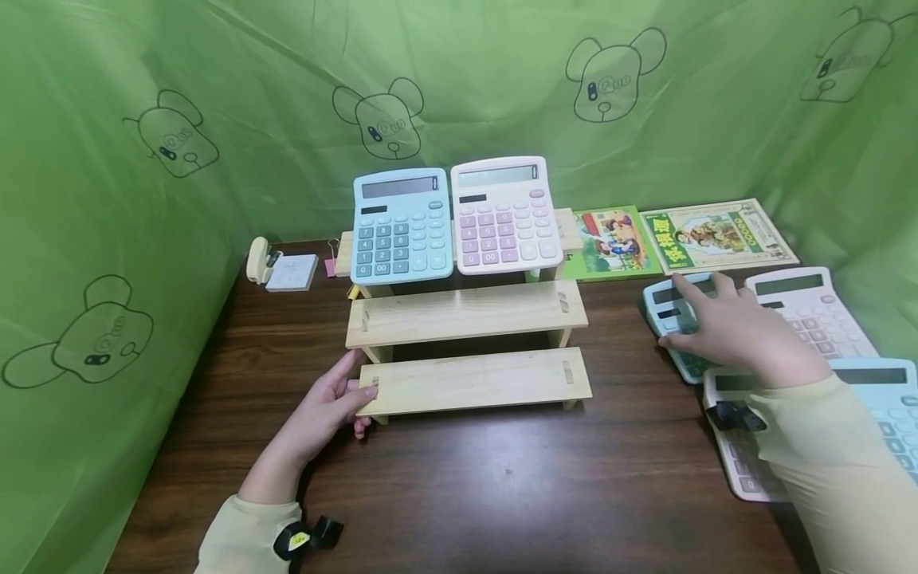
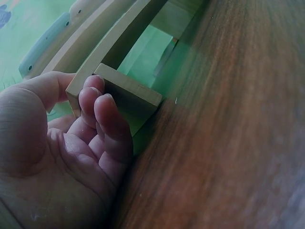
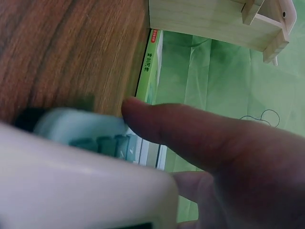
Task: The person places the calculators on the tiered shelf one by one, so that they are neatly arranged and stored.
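Note:
A three-step wooden display stand [image 1: 473,381] stands mid-table, with a blue calculator [image 1: 402,231] and a white-and-purple calculator [image 1: 505,219] leaning side by side on its top step. My left hand [image 1: 333,399] pinches the left end of the lowest step, thumb above and fingers beneath; the left wrist view shows these fingers [image 2: 112,124] curled by the stand's leg. At the right, my right hand [image 1: 739,331] grips another blue calculator [image 1: 684,319], thumb at its left edge. The right wrist view shows the thumb at this calculator's corner; the far fingertips are partly hidden.
More calculators lie under and beside the right forearm: a white one [image 1: 825,323], a light blue one [image 1: 889,414] and another white one [image 1: 749,470]. Two books [image 1: 717,237] lie behind. A notepad [image 1: 292,273] and a cream stapler-like item [image 1: 256,259] sit back left. Green cloth surrounds the table.

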{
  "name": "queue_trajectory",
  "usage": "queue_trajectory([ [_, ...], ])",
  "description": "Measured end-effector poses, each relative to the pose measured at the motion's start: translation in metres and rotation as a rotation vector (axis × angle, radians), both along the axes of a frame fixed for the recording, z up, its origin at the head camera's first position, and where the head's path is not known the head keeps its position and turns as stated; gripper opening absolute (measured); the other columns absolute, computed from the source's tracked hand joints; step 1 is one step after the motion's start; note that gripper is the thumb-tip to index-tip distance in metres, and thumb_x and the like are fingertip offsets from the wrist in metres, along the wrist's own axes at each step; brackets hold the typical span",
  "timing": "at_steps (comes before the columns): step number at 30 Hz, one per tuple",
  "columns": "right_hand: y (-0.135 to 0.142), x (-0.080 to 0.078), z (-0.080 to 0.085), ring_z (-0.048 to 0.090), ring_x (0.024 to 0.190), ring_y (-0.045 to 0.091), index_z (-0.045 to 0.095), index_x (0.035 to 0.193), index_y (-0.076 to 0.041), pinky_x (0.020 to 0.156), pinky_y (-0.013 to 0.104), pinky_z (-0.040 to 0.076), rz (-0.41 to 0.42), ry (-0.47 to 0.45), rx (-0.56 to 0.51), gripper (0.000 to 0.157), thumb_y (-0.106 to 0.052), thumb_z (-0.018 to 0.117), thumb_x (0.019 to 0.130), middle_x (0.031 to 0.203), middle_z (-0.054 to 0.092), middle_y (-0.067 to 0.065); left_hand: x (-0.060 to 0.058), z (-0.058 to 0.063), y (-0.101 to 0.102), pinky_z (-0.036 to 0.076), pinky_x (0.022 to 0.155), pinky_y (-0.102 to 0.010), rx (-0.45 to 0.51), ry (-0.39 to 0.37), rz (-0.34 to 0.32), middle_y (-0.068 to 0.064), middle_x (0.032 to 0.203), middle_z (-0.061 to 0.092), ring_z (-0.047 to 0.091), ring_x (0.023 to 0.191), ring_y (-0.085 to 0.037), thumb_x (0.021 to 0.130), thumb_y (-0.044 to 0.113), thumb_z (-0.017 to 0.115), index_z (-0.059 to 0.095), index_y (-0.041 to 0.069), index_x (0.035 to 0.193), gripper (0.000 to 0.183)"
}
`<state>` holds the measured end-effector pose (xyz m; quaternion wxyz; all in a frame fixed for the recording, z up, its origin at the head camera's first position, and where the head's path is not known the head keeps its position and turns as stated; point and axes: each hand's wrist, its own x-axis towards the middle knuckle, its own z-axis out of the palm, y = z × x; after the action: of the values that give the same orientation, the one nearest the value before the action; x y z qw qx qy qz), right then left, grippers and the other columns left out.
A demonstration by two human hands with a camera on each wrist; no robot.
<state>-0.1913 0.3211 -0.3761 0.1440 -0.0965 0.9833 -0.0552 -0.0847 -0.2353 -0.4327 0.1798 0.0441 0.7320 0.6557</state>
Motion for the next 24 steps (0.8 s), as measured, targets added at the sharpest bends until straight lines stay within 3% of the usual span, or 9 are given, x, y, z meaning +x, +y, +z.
queue_trajectory([
  [7, -0.006, 0.000, -0.002, 0.022, 0.116, 0.067, -0.001, 0.157, -0.023, 0.075, 0.081, 0.036, 0.055, -0.003, -0.021, 0.115, -0.077, 0.060, 0.075, 0.144, 0.006, 0.043, -0.001, 0.000, 0.000, 0.054, 0.048, -0.043, 0.002, 0.024, -0.010, -0.026, 0.086, 0.062, 0.057, 0.052, -0.024, 0.098, 0.017, 0.059, 0.017, 0.026, 0.155, 0.071],
  [13, -0.011, 0.002, -0.006, 0.018, 0.119, 0.067, -0.007, 0.156, -0.023, 0.082, 0.081, 0.031, 0.078, -0.007, -0.015, 0.123, -0.079, 0.063, 0.070, 0.147, 0.002, 0.041, -0.001, 0.000, 0.000, 0.054, 0.047, -0.042, 0.006, 0.029, -0.013, -0.027, 0.088, 0.063, 0.057, 0.053, -0.023, 0.099, 0.017, 0.058, 0.018, 0.027, 0.155, 0.070],
  [24, -0.019, 0.004, -0.014, 0.017, 0.122, 0.068, -0.002, 0.156, -0.020, 0.078, 0.083, 0.032, 0.092, -0.027, 0.022, 0.124, -0.080, 0.062, 0.069, 0.151, -0.001, 0.034, 0.000, -0.001, 0.000, 0.054, 0.048, -0.042, -0.006, 0.018, -0.003, -0.026, 0.088, 0.063, 0.057, 0.053, -0.023, 0.098, 0.018, 0.058, 0.017, 0.026, 0.155, 0.070],
])
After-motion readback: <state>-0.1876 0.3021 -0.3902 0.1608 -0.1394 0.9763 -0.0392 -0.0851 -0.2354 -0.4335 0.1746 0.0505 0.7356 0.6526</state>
